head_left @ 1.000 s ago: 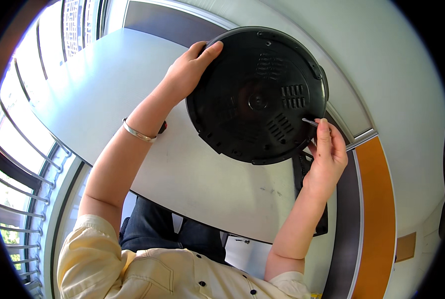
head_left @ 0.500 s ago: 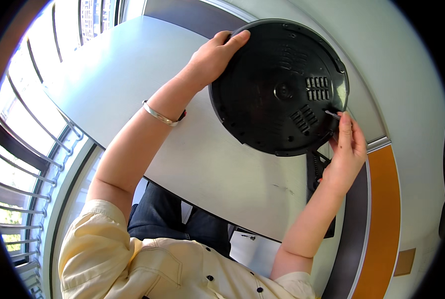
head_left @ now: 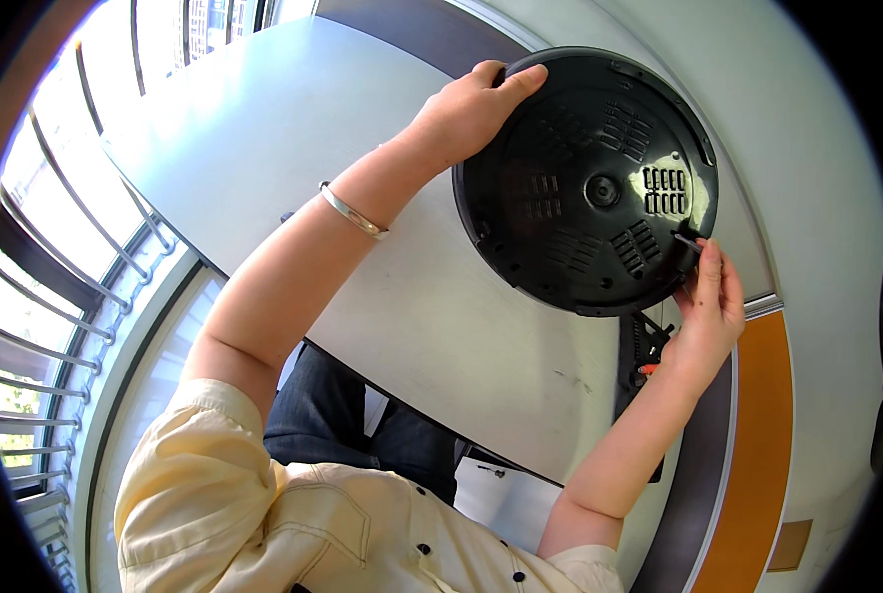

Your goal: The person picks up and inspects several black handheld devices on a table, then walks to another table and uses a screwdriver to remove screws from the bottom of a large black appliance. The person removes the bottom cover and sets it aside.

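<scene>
A round black plastic base, set with groups of vent slots and a small hub in its middle, is held up tilted over the table. On its upper left rim my left hand is closed, thumb on the near face and the other fingers partly hidden behind. At its lower right rim, my right hand pinches a small thin grey piece between thumb and finger. The piece's tip lies against the base beside a vent group. Whether it sits in a hole there I cannot tell.
Below the base is a white table with a curved edge. A black object with an orange part lies behind my right wrist. Grey and orange panels border the right side; a barred window is at the left.
Both hands and the black base have shifted to the right and slightly down. Light now falls more brightly on the base's right-hand vents. The thin piece stays at the rim.
</scene>
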`<action>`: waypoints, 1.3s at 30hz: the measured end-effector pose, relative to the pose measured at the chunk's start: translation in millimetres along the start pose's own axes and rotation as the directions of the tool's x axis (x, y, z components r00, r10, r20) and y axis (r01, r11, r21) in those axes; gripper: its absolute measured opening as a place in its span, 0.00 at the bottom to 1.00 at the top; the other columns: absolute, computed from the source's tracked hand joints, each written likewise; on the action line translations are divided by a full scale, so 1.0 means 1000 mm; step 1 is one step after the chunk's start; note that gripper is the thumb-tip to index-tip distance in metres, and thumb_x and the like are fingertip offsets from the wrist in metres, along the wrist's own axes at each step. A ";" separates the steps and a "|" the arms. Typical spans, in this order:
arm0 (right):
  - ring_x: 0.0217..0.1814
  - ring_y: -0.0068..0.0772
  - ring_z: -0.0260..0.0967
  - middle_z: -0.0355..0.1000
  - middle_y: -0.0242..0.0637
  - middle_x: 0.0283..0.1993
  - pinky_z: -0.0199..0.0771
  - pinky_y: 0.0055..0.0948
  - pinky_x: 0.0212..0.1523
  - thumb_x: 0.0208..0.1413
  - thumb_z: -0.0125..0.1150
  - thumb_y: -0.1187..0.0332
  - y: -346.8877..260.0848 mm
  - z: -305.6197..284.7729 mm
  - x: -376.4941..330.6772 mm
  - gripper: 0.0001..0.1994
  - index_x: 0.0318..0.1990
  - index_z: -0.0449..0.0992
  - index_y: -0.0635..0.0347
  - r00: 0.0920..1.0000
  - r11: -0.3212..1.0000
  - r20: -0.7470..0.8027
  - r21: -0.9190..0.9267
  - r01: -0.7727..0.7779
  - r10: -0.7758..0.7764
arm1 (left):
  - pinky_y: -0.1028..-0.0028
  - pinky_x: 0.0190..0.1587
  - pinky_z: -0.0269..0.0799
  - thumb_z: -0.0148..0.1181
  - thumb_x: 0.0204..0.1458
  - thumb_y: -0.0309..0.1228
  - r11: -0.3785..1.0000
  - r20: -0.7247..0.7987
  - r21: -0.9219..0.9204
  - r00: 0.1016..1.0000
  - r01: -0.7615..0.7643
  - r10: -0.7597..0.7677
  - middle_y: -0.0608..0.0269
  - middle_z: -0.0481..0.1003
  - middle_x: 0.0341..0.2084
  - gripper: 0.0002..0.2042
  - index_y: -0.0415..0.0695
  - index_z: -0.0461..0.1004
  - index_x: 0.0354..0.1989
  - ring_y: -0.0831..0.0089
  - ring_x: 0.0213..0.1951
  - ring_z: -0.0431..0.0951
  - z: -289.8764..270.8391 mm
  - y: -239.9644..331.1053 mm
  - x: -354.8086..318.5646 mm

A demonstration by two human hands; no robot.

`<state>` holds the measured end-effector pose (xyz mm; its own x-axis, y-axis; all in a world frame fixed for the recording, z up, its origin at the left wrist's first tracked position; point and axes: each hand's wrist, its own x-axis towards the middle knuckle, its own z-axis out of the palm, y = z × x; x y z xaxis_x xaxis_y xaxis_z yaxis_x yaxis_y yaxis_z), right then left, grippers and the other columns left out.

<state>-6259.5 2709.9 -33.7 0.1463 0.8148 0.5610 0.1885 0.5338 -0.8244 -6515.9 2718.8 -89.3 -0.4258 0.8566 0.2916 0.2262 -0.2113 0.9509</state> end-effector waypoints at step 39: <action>0.33 0.12 0.64 0.72 0.28 0.30 0.62 0.13 0.41 0.48 0.68 0.65 0.000 -0.004 0.005 0.15 0.38 0.76 0.69 0.999 0.999 0.047 0.042 0.000 -0.002 | 0.73 0.32 0.73 0.51 0.47 0.60 0.983 0.140 -0.164 0.988 0.084 -0.062 0.49 0.69 0.44 0.39 0.38 0.60 0.58 0.62 0.44 0.72 -0.027 0.015 -0.031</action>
<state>-6255.2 2713.0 -30.3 0.0997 0.8237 0.5583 0.1476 0.5426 -0.8269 -6523.2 2676.2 -81.0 -0.3123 0.9253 0.2150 0.0430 -0.2123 0.9763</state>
